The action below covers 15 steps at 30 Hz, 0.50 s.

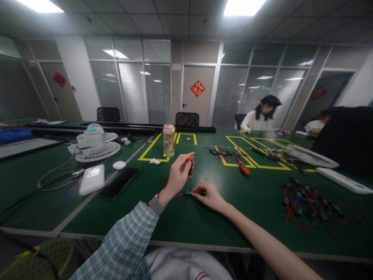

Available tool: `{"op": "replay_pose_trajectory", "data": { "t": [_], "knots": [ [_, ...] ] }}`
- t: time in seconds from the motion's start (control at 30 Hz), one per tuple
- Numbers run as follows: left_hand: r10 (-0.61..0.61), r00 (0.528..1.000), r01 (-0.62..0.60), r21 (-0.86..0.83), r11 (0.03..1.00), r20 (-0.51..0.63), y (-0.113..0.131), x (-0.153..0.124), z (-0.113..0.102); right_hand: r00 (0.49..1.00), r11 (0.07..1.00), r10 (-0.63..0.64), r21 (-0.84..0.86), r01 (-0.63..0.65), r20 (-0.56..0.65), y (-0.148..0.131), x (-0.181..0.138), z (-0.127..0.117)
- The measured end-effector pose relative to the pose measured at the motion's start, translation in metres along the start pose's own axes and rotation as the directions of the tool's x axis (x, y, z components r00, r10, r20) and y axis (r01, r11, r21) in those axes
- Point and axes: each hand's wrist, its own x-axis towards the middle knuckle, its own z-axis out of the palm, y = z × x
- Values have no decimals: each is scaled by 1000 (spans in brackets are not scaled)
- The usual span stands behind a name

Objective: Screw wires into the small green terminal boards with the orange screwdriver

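Observation:
My left hand (178, 174) is closed around the orange and black handle of a screwdriver (190, 167). Its thin shaft points straight down, and the tip meets a small green circuit board (189, 193) on the green table (175, 219). Red and blue wires trail from the board's left side. The fingers of my right hand (208, 195) pinch the right end of the board against the tabletop. A wristwatch (156, 204) is on my left wrist.
Wired boards lie in a heap (311, 200) at right and a pile (220, 153) ahead, near a red screwdriver (244, 168). A bottle (168, 142), phone (119, 182), white box (92, 179) and fan (97, 147) stand left. A person (259, 116) sits across the table.

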Motion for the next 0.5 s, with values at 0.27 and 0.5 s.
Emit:
{"op": "replay_pose_trajectory", "data": {
  "t": [0.27,0.5],
  "knots": [
    [30,995,-15,150,989,-100,0,-1,0,1000,1000,15,3,-15,10,-1,1,0],
    [29,996,-20,111,994,-88,-4,-1,-2,999,999,31,33,-32,28,-1,2,-2]
  ]
}}
